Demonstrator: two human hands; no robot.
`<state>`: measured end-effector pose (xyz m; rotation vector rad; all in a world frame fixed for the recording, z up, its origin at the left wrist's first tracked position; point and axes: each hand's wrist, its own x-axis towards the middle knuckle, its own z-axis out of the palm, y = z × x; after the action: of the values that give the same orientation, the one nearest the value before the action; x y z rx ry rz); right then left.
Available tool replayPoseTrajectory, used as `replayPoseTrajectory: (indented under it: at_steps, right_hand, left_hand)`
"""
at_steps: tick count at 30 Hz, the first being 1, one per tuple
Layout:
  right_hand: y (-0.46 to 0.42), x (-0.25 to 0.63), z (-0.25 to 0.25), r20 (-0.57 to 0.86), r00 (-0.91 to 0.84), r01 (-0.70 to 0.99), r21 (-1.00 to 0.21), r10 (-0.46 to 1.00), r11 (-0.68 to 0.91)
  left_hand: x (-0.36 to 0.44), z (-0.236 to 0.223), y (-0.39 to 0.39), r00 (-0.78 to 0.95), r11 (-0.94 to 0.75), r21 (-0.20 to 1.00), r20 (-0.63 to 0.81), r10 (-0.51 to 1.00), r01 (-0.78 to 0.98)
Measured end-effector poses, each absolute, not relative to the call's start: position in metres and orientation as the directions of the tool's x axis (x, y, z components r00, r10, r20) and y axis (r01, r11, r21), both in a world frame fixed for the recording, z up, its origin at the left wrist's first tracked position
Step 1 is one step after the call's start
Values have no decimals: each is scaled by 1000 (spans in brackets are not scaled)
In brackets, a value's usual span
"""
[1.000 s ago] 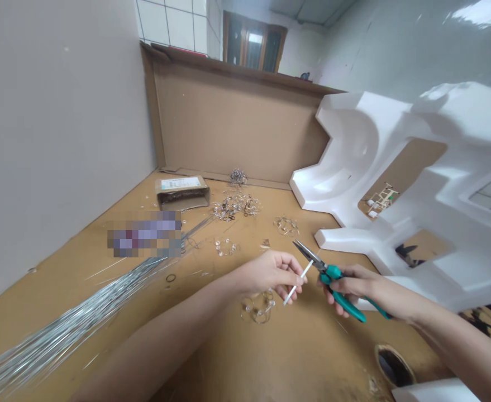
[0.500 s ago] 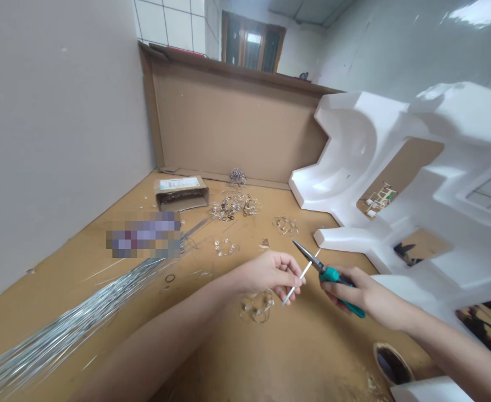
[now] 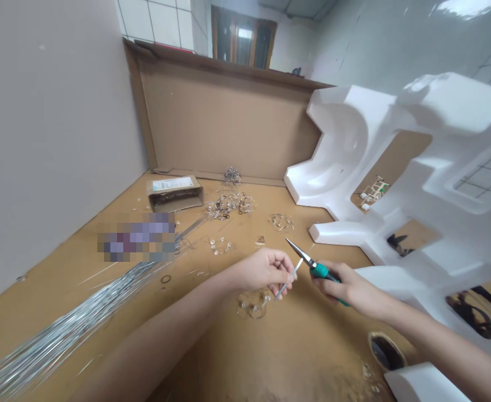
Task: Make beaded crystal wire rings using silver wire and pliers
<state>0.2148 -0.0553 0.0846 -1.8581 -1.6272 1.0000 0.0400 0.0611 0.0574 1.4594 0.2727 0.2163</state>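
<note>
Pliers [image 3: 319, 271] cross the rod [image 3: 298, 264] above the board [image 3: 266, 352], near foam's edge [image 3: 317, 233].

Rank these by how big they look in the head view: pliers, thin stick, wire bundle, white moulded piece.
1. White moulded piece
2. Wire bundle
3. Pliers
4. Thin stick
</note>
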Motion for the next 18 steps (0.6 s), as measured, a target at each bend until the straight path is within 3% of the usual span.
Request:
replayPoseTrajectory:
  at_steps: [5, 12, 18]
  right_hand:
    - [-52, 216, 91, -316, -69, 493, -835, 946, -243]
    - [-51, 216, 86, -251, -51, 632, -758, 967, -163]
    - [-52, 214, 79, -232, 59, 704, -680, 971, -205]
  left_hand:
    - [39, 60, 59, 946, 83, 996, -52, 320, 26]
    - [40, 59, 58, 940, 67, 996, -77, 331, 58]
    - [41, 57, 59, 941, 65, 997, -68, 331, 49]
